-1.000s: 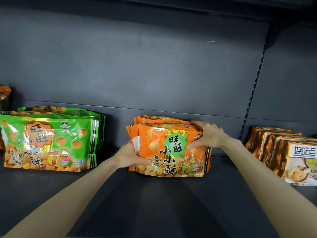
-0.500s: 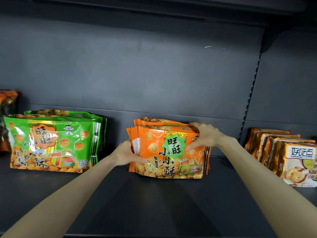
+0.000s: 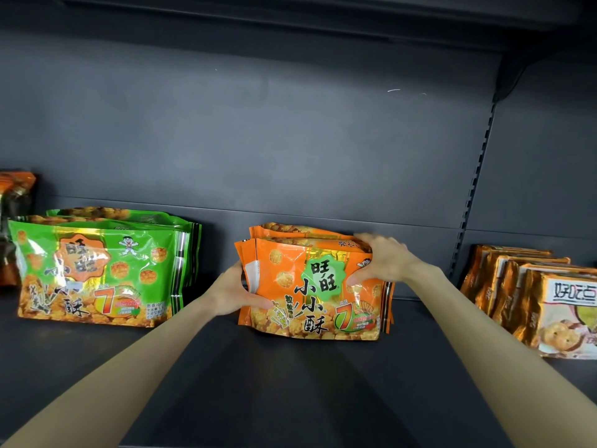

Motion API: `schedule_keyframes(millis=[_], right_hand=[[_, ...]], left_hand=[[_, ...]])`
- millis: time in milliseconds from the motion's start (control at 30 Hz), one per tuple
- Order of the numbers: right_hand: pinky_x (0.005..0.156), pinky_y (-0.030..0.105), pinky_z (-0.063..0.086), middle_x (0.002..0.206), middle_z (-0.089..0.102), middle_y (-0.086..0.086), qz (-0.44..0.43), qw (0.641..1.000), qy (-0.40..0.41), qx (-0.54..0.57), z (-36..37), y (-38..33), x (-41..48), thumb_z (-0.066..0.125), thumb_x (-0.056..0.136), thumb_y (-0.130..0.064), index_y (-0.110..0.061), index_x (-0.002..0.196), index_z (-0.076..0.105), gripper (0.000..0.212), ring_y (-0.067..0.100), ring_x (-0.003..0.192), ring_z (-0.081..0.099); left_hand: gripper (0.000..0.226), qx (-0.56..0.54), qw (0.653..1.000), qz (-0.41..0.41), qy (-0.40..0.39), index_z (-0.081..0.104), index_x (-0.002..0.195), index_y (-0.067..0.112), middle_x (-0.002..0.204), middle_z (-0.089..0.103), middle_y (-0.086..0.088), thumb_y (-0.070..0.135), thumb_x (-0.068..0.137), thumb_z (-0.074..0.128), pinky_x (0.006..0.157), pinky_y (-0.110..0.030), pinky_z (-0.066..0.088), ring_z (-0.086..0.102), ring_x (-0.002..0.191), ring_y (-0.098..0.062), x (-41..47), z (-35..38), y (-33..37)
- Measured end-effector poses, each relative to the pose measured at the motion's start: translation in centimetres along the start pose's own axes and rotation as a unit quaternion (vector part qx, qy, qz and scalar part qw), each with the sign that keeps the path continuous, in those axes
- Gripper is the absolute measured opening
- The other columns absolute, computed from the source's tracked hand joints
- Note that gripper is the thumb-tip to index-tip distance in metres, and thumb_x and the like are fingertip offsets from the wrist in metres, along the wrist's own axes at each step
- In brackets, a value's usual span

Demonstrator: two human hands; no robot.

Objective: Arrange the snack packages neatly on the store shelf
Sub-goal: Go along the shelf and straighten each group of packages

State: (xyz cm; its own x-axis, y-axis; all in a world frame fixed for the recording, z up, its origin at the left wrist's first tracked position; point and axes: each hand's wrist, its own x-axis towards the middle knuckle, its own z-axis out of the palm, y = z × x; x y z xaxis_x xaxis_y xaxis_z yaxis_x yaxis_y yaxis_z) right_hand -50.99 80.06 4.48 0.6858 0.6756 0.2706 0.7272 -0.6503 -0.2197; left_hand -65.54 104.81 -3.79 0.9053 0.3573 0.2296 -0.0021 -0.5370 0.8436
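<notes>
Packs of orange snacks (image 3: 310, 286) gripped on shelf (image 3: 290, 389): left hand (image 3: 232, 291) curled round nine o'clock edge, right hand (image 3: 384, 260) round two o'clock corner; risk of rear packs slipping askew.

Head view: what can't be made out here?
- Orange bags: how many are in the stack; the front bag hides the rest.
- Left hand and right hand: the fingers go behind the stack, out of sight.
- Dark bag: cut off by the left edge.
- Biscuit packs: front one cut off by the right edge.
- Green bags: the small print is too small to read.
</notes>
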Motion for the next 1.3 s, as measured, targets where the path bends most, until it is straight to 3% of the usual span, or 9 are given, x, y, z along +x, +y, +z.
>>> schedule_keyframes(millis=[267, 367, 467, 600, 733, 1000, 1167, 1300], right_hand=[[0.112, 0.051, 0.021, 0.142, 0.046, 0.002, 0.005, 1.0, 0.003, -0.013, 0.0, -0.5, -0.1, 0.078, 0.065, -0.051, -0.02, 0.145, 0.028, 0.1, 0.028, 0.131, 0.042], [0.113, 0.052, 0.016, 0.147, 0.04, 0.003, 0.017, 0.999, -0.007, -0.04, -0.2, -0.8, -0.2, 0.077, 0.065, -0.054, -0.022, 0.147, 0.024, 0.102, 0.031, 0.136, 0.033], [0.113, 0.052, 0.014, 0.151, 0.031, 0.006, 0.03, 0.996, -0.023, -0.085, -0.8, -1.3, -0.4, 0.077, 0.063, -0.057, -0.025, 0.147, 0.023, 0.105, 0.034, 0.14, 0.02], [0.111, 0.052, 0.021, 0.15, 0.03, 0.007, 0.027, 0.995, -0.036, -0.09, -1.9, -2.5, -0.7, 0.077, 0.065, -0.053, -0.024, 0.146, 0.027, 0.1, 0.035, 0.138, 0.023], [0.109, 0.046, 0.033, 0.147, 0.039, 0.007, -0.015, 0.998, -0.031, -0.055, -2.8, -5.8, -1.0, 0.075, 0.07, -0.051, -0.018, 0.144, 0.034, 0.09, 0.03, 0.135, 0.034], [0.092, 0.024, 0.037, 0.134, 0.055, 0.007, -0.087, 0.996, 0.009, 0.01, -0.4, -17.2, -0.1, 0.072, 0.079, -0.036, -0.011, 0.131, 0.051, 0.061, 0.023, 0.125, 0.049], [0.1, 0.025, 0.034, 0.14, 0.05, 0.007, -0.082, 0.996, 0.013, 0.037, 3.3, -24.8, 1.9, 0.072, 0.078, -0.039, -0.013, 0.134, 0.049, 0.065, 0.023, 0.131, 0.043], [0.105, 0.029, 0.031, 0.142, 0.047, 0.009, -0.067, 0.995, 0.019, 0.067, 6.1, -29.1, 3.3, 0.076, 0.073, -0.042, -0.012, 0.137, 0.046, 0.076, 0.025, 0.132, 0.04]], left_hand=[[0.08, 0.014, 1.0, -0.01, 0.005, 0.04, 0.125, 0.028, 0.121, 0.057, 0.003, 0.012, 0.062, 0.087, 0.101, -0.038, 0.043, 0.053, 0.117, -0.02, 0.0, -0.3, 0.0], [0.08, 0.038, 0.999, -0.026, -0.008, 0.042, 0.131, 0.021, 0.125, 0.057, 0.002, 0.019, 0.064, 0.086, 0.101, -0.037, 0.042, 0.053, 0.118, -0.019, -0.2, -0.4, 0.0], [0.068, 0.098, 0.994, -0.037, -0.037, 0.05, 0.127, 0.019, 0.126, 0.06, 0.001, 0.03, 0.069, 0.082, 0.104, -0.036, 0.042, 0.053, 0.12, -0.018, -0.6, -1.1, 0.2], [0.05, 0.148, 0.988, -0.01, -0.05, 0.057, 0.121, 0.017, 0.123, 0.061, 0.003, 0.029, 0.077, 0.076, 0.101, -0.028, 0.04, 0.055, 0.112, -0.011, -1.6, -2.3, 1.3], [0.053, 0.245, 0.969, 0.019, 0.013, 0.059, 0.12, 0.012, 0.121, 0.061, -0.004, 0.038, 0.077, 0.074, 0.096, -0.032, 0.045, 0.056, 0.114, -0.021, -2.9, -4.8, 2.3], [0.045, 0.249, 0.952, 0.1, 0.145, 0.061, 0.117, 0.01, 0.116, 0.066, -0.006, 0.033, 0.08, 0.072, 0.088, -0.023, 0.042, 0.06, 0.109, -0.019, -8.2, -13.5, 0.3], [0.042, 0.222, 0.943, 0.114, 0.222, 0.064, 0.107, 0.009, 0.095, 0.065, -0.005, 0.032, 0.075, 0.077, 0.079, -0.029, 0.046, 0.062, 0.092, -0.021, -10.9, -20.7, -4.4], [0.059, 0.239, 0.929, 0.107, 0.262, 0.054, 0.117, 0.008, 0.109, 0.056, -0.007, 0.037, 0.072, 0.079, 0.09, -0.033, 0.043, 0.054, 0.104, -0.023, -11.5, -25.3, -8.6]])
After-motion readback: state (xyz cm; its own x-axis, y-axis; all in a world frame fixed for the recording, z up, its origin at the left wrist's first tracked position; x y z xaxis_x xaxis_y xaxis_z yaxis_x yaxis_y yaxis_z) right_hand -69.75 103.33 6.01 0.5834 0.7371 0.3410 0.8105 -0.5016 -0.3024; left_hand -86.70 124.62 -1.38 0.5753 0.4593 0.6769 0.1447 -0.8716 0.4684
